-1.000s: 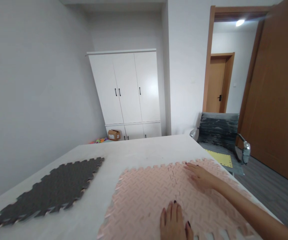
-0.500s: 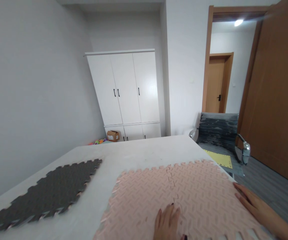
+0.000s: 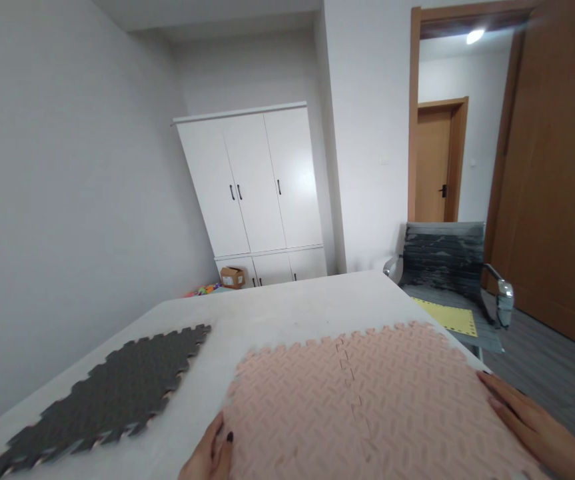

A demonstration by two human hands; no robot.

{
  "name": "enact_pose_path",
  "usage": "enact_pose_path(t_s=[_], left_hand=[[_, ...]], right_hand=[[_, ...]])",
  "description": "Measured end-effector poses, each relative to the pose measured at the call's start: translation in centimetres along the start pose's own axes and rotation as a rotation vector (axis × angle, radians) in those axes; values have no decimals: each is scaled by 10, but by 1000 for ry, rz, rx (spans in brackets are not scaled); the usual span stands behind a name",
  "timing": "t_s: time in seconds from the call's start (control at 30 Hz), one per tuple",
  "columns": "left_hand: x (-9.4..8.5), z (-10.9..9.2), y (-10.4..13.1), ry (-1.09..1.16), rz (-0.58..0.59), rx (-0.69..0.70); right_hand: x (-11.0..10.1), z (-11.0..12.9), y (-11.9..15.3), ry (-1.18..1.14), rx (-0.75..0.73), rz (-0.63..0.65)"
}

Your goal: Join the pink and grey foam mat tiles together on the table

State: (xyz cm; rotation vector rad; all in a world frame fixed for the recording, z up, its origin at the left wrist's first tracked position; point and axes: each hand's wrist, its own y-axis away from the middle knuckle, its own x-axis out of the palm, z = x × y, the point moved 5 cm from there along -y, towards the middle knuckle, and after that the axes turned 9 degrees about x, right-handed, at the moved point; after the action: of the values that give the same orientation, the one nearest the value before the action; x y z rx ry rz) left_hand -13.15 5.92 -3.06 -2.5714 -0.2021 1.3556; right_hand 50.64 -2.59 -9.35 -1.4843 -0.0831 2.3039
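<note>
Where the head view looks down, two pink foam mats (image 3: 367, 400), joined along one toothed seam into a single sheet, lie flat on the white surface (image 3: 287, 310). Both hands sit at the sheet's edges: the left hand (image 3: 212, 457) touches its near left edge with fingers loosely bent, and the right hand (image 3: 527, 417) lies flat with fingers spread along its right edge. One stack of dark grey mats (image 3: 112, 393) rests well apart on the left of the surface. Beyond stand one white cabinet (image 3: 254, 193) with three doors, one small cardboard box (image 3: 232, 276) and one grey chair (image 3: 447, 267) carrying one yellow sheet (image 3: 450, 317)
</note>
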Motion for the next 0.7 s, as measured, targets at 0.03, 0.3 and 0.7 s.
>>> enact_pose_path(t_s=[0.03,0.3,0.7], left_hand=[[0,-1,0,-3,-7,-6],[-2,-6,-2,-38,75,-63],[-64,44,-46,-363,-192,49]], right_hand=[[1,-1,1,-3,4,-3],[-1,9,6,40,-17,-32],[7,1,10,200,-25,-33]])
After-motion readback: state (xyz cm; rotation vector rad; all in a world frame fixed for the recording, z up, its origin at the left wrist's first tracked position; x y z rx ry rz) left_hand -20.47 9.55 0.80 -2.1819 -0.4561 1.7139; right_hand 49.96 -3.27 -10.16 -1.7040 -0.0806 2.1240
